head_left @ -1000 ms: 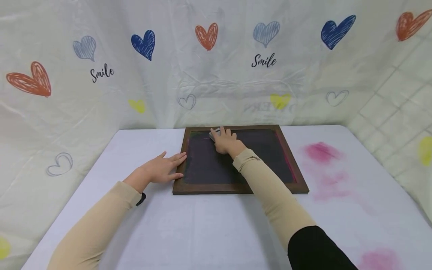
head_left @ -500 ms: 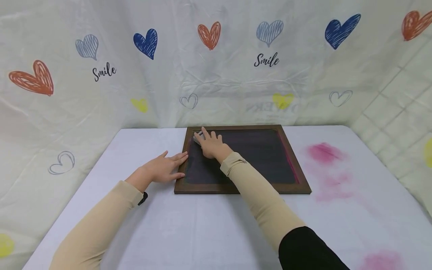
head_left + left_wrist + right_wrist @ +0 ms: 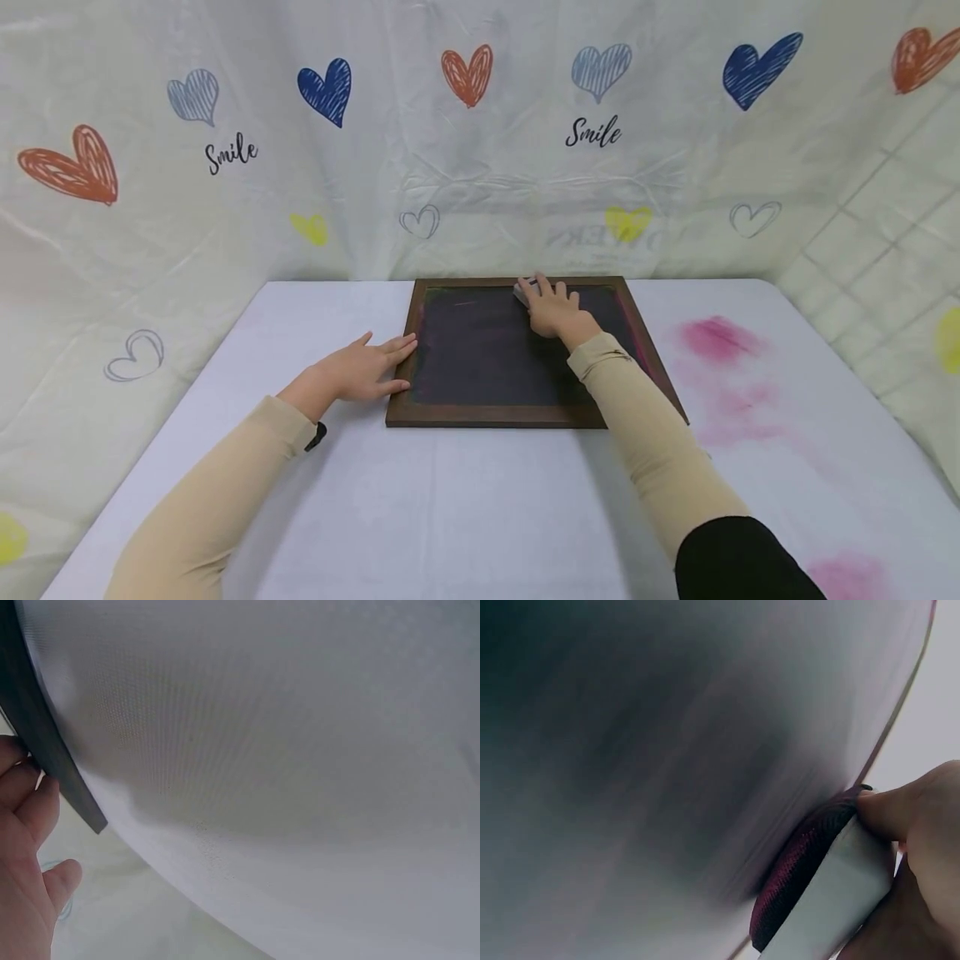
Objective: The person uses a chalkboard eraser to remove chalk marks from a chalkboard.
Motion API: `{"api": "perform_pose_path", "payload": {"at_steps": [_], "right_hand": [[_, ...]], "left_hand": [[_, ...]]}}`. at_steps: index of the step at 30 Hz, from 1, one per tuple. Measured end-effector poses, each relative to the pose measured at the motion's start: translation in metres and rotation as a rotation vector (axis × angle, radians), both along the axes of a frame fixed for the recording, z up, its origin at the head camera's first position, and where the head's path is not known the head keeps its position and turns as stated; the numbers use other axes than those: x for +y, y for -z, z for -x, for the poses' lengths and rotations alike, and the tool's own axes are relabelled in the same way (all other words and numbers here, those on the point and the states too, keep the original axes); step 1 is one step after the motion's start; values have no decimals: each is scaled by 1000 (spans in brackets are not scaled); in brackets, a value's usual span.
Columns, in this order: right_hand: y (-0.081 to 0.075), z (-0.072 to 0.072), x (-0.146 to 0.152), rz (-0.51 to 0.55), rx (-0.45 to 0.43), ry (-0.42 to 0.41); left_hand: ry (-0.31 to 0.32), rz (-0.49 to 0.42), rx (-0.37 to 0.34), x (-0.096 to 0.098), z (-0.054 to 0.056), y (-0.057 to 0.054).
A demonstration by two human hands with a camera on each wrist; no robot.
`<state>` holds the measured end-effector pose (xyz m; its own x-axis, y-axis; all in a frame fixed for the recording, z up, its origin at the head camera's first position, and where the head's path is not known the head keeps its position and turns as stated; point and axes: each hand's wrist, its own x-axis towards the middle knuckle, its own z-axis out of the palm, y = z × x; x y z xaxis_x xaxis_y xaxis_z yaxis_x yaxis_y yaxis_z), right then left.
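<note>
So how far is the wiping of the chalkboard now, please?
Mostly done: the chalkboard surface looks dark in the middle. In hand: the right hand presses the eraser near the top edge, while the left hand rests flat against the frame. Left: pink streaks along the right edge and faint marks at the top left.

Beige sleeves (image 3: pixel 225 492) on both arms, black upper-sleeve (image 3: pixel 738 558) showing.

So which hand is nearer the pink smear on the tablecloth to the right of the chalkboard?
Right. The right hand presses an eraser near the chalkboard's far edge, nearer the pink smear; the left hand rests at the board's left frame.
</note>
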<state>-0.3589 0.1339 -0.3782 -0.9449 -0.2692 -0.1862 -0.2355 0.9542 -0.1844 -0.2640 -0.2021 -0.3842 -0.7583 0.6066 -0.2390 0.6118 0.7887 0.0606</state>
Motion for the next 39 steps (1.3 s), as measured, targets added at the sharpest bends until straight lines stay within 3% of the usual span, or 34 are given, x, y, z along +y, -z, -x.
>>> {"api": "perform_pose_path", "payload": {"at_steps": [10, 17, 21, 26, 35, 39], "right_hand": [[-11, -9, 72, 17, -28, 114], [-6, -7, 81, 38, -31, 155], [-2, -2, 68, 42, -18, 156], [-3, 4, 38, 32, 8, 90], [0, 4, -43, -9, 64, -3], [1, -4, -83, -59, 49, -42]], "left_hand": [[5, -13, 5, -1, 0, 2], [9, -8, 9, 0, 1, 0], [10, 1, 10, 0, 1, 0], [3, 7, 0, -1, 1, -1], [6, 4, -1, -1, 2, -1], [6, 3, -2, 0, 2, -1]]}}
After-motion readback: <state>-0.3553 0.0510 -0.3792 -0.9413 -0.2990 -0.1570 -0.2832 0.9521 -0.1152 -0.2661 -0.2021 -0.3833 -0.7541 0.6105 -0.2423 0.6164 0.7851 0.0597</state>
